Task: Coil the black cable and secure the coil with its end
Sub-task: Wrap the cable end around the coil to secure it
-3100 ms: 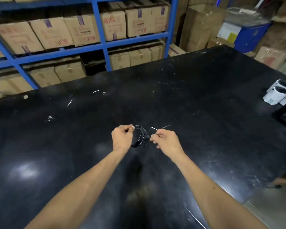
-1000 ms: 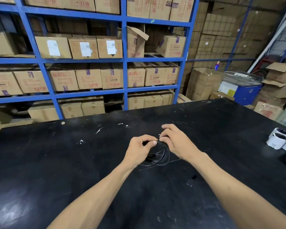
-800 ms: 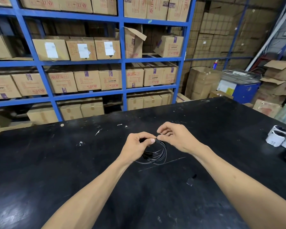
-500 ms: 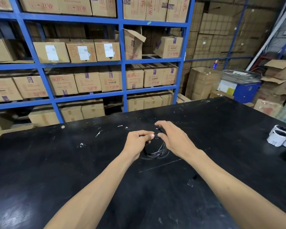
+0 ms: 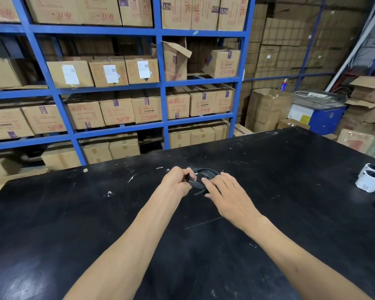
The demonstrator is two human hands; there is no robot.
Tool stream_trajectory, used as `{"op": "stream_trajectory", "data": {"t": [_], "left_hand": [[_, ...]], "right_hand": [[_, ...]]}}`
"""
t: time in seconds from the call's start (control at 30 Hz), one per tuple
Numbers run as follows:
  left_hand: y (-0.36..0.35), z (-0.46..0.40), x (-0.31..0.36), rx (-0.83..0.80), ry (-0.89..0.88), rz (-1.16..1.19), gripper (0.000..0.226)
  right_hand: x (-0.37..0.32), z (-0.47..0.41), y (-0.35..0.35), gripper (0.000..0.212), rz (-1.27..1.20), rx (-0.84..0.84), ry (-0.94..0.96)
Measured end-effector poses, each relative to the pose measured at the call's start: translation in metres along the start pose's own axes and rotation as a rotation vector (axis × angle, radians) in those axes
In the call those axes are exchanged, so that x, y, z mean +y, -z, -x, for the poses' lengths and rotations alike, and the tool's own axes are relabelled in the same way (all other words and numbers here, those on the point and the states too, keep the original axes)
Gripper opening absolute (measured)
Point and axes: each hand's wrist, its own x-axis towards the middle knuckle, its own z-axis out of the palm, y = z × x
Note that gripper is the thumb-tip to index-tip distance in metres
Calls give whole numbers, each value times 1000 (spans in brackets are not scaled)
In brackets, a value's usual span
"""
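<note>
Black cable (image 5: 205, 176) wound into a small coil, held just above the black counter (image 5: 290, 191) near its middle, between both hands. Left hand (image 5: 175, 182) curled shut, fingers (image 5: 187, 172) and thumb pinching the coil's left side. Right hand (image 5: 228, 194) laid over the coil's right and near edge, fingers (image 5: 210, 185) spread and loosely bent, touching the strands but not clearly clamped on them. A short stretch of cable poking out below the right fingertips; whether this is the free end, cannot tell. Both forearms bare, reaching in from the near edge. White specks and scratches scattered over the counter. Off at the right edge, well apart from the hands, white rolls with dark centres (image 5: 371, 180). Behind the counter, blue shelving (image 5: 160, 83) packed with cardboard boxes (image 5: 115, 111), more boxes stacked to the right.
</note>
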Motion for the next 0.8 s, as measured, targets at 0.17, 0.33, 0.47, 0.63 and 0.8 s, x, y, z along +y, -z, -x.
{"op": "stream_trajectory", "data": {"t": [0.17, 0.33, 0.47, 0.63, 0.8], "left_hand": [[5, 7, -4, -21, -169, -533, 11], [29, 14, -2, -377, -779, -1120, 34], [29, 15, 6, -513, -852, -1219, 22], [25, 9, 1, -375, -641, -927, 17], [21, 8, -15, -368, -752, -1070, 27]], "right_hand": [[9, -7, 8, 47, -201, -101, -105], [27, -18, 12, 53, -544, -316, -368], [31, -26, 13, 34, -678, -366, -450], [21, -27, 19, 32, -888, -200, -693], [16, -35, 17, 28, -899, -121, -951]]}}
